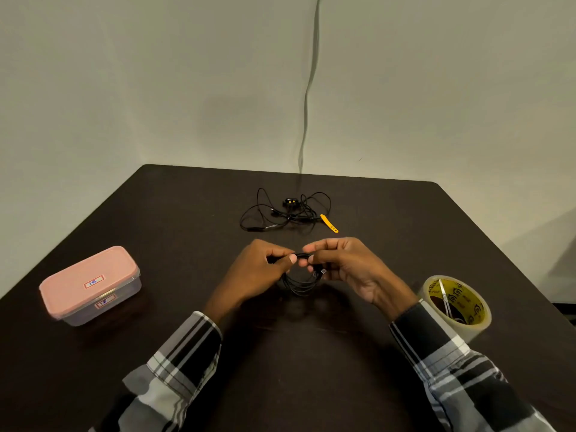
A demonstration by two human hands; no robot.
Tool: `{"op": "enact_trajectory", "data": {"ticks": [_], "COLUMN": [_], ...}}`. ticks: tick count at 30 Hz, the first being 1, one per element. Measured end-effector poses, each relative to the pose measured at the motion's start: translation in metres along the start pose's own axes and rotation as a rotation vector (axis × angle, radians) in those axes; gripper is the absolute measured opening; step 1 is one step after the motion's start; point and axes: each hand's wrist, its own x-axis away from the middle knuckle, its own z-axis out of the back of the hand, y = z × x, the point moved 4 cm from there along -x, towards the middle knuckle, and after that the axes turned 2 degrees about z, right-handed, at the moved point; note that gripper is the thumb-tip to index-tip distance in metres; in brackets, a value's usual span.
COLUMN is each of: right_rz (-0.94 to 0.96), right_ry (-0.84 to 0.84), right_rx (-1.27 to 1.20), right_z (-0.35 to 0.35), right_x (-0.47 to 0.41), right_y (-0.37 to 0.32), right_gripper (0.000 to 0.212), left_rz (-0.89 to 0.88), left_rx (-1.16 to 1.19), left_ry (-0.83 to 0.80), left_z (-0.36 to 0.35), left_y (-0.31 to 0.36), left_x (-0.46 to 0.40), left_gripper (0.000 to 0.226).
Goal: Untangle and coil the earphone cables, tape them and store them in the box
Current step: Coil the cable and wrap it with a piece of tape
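Far out to the left of the fingers sits the box [89, 285], its pink lid on, well apart from both hands on the dark table [405, 219]. The left hand [258, 269] is closed in a pinch, thumb and forefinger gripping the top left of the coiled cable [300, 280]. That coil hangs between the two hands as a small black ring of several loops, its plane roughly upright and facing the person, the loops drooping below the fingertips. The right hand [346, 265] pinches the ring's top right, and a small plug end shows just under its fingers. Beyond the fingers, toward the wall, lies a second, tangled earphone [285, 212] with a yellow strap [328, 223] at its right end, untouched. To the right of the fingers, close by the right wrist, stands the tape roll [456, 305]; the right hand is plainly the nearer one, so taping likely means the left alone holding the coil.
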Motion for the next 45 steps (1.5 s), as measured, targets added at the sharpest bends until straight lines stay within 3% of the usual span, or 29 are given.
{"op": "enact_trajectory", "data": {"ticks": [4, 8, 11, 15, 21, 34, 39, 45], "right_rz": [0.042, 0.214, 0.278, 0.277, 0.304, 0.280, 0.266, 0.216], "right_ry": [0.103, 0.226, 0.261, 0.230, 0.266, 0.251, 0.232, 0.112], "right_rx": [0.177, 0.706, 0.910, 0.883, 0.706, 0.657, 0.684, 0.817], "right_z": [-0.002, -0.003, -0.005, -0.004, 0.006, 0.012, 0.013, 0.010], "right_x": [-0.005, -0.011, -0.008, -0.009, -0.018, -0.017, -0.015, -0.009], "right_y": [0.012, 0.016, 0.015, 0.015, 0.013, 0.011, 0.011, 0.015], "right_gripper": [0.016, 0.017, 0.013, 0.009, 0.008, 0.006, 0.001, 0.029], "left_rz": [-0.045, -0.034, -0.052, -0.030, 0.067, 0.053, 0.041, -0.023], "left_rx": [-0.465, -0.610, -0.665, -0.590, -0.290, -0.158, -0.189, -0.279], "left_ry": [0.013, 0.019, 0.037, 0.001, 0.033, 0.022, 0.001, -0.033], "left_z": [-0.007, -0.017, -0.024, -0.026, -0.018, -0.012, -0.011, -0.016], "left_y": [0.003, -0.003, -0.009, -0.018, -0.029, -0.033, -0.034, -0.035], "left_x": [0.000, 0.003, 0.005, 0.002, -0.009, -0.014, -0.014, -0.011], "left_gripper": [0.020, 0.026, 0.032, 0.037, 0.040, 0.022, 0.033, 0.049]}}
